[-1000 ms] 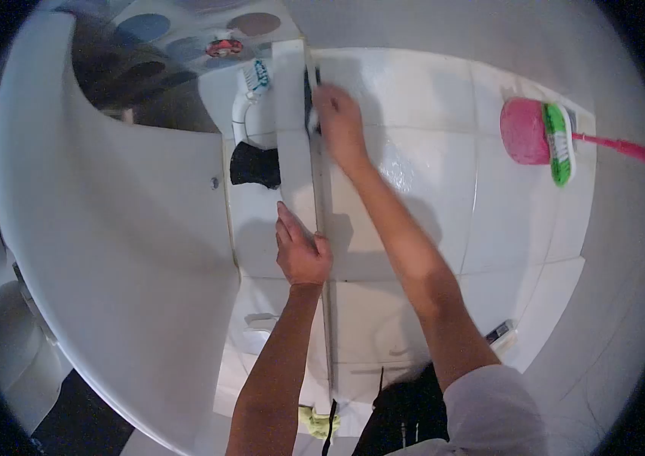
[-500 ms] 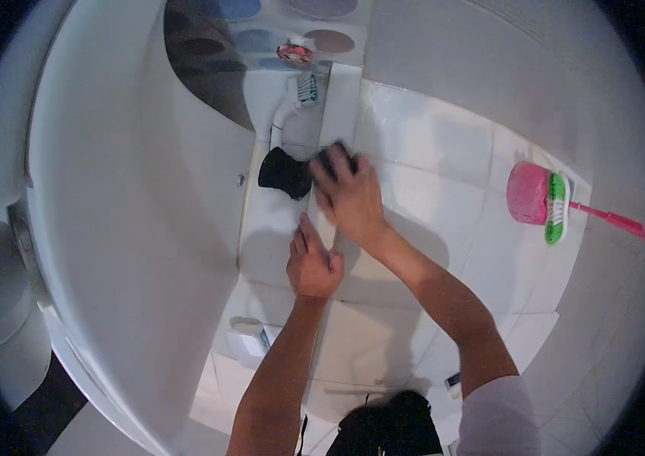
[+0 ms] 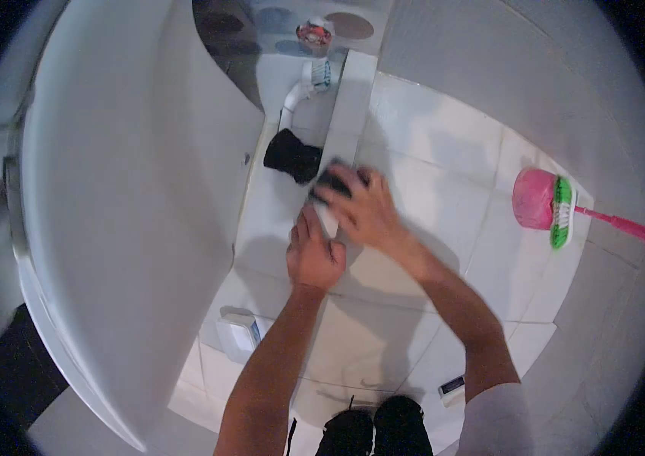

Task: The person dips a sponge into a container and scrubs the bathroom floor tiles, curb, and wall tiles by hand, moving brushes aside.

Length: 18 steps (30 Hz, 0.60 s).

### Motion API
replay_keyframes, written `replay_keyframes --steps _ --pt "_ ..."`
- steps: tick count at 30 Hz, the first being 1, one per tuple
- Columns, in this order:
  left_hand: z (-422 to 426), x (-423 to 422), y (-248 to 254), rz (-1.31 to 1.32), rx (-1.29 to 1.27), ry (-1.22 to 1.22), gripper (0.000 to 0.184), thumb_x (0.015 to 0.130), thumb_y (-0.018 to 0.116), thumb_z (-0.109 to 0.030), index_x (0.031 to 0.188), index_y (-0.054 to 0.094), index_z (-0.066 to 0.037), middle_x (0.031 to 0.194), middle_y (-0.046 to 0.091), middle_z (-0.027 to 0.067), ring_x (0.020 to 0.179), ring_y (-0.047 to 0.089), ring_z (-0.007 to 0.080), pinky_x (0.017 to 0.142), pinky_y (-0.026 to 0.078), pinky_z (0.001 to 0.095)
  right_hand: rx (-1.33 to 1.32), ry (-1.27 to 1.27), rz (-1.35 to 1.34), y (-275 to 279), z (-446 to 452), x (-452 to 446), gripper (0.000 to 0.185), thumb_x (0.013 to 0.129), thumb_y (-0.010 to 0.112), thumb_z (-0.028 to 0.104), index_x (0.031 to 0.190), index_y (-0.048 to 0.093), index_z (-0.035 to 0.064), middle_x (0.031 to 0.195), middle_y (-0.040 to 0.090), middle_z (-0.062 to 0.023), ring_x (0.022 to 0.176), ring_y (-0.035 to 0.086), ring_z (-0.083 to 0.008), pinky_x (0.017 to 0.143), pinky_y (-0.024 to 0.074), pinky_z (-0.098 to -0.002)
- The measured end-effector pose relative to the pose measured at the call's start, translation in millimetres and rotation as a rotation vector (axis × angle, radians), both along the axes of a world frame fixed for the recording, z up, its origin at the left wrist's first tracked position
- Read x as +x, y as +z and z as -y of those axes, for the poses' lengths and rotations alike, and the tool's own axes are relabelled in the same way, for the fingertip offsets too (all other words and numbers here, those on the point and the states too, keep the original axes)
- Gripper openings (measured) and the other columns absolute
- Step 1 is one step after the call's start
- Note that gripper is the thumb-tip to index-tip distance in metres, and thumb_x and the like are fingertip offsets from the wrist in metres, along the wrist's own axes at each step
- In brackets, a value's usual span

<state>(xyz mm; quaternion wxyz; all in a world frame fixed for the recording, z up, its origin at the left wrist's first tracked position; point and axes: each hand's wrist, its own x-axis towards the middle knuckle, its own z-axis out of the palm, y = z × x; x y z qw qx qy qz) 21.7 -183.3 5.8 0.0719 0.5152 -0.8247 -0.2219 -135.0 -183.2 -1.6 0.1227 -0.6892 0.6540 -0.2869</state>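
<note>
My right hand (image 3: 364, 205) is wrapped over a dark sponge-like pad (image 3: 331, 182), pressed on the narrow white ledge (image 3: 353, 102); the fingers are blurred by motion. Just below it, my left hand (image 3: 315, 254) rests on the same ledge, palm down with its fingers stretched out and nothing visible in it. Left of the pad lies a black cloth-like piece (image 3: 292, 156). Above that piece, a white-handled brush (image 3: 296, 99) with white and teal bristles lies along the left side of the ledge.
A pink scoop (image 3: 534, 199) and a green-and-white brush (image 3: 562, 213) lie on the tiles at the right. The white tub wall (image 3: 140, 190) curves along the left. A white container (image 3: 237, 334) stands at lower left, a small box (image 3: 452, 389) at lower right, a red-patterned item (image 3: 313, 34) at top.
Over the last second my right hand has come down along the ledge towards my left hand, and the dark pad now shows under it. The camera view has turned and shifted.
</note>
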Motion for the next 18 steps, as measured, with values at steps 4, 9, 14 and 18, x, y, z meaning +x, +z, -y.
replay_keyframes --steps 4,9,14,18 --pt "-2 -7 8 0.006 0.044 0.054 0.077 0.073 0.050 -0.019 0.140 0.023 0.006 0.130 0.042 0.0274 0.111 0.049 0.0436 0.091 0.046 0.0485 -0.095 -0.206 -0.130 -2 61 -23 0.036 0.082 0.060 0.024 0.118 0.061 0.0236 0.133 0.045 -0.0094 0.102 0.048 -0.0367 0.084 0.0424 -0.0475" --pt "-25 35 9 -0.485 -0.355 0.198 0.063 0.079 0.050 -0.018 0.136 0.034 0.005 0.136 0.041 0.0256 0.125 0.040 0.0400 0.107 0.031 0.0449 0.099 -0.246 0.114 -1 -45 91 0.037 0.087 0.053 0.020 0.124 0.057 0.0203 0.134 0.046 -0.0113 0.109 0.047 -0.0384 0.088 0.0408 -0.0505" --pt "-175 186 65 -0.443 -0.285 0.390 0.053 0.081 0.052 -0.012 0.130 0.043 0.004 0.127 0.049 0.0223 0.120 0.043 0.0378 0.105 0.028 0.0471 0.102 0.437 -0.430 39 -122 141 0.036 0.088 0.053 0.025 0.123 0.058 0.0265 0.134 0.049 -0.0039 0.126 0.042 -0.0290 0.100 0.0328 -0.0567" --pt "-264 334 105 -0.111 -0.314 0.462 0.046 0.084 0.050 -0.010 0.128 0.046 0.003 0.128 0.050 0.0193 0.123 0.041 0.0389 0.107 0.025 0.0502 0.034 -0.062 -0.326 2 -21 73 0.041 0.095 0.044 0.028 0.132 0.050 0.0139 0.148 0.033 -0.0064 0.138 0.024 -0.0358 0.107 0.0182 -0.0644"
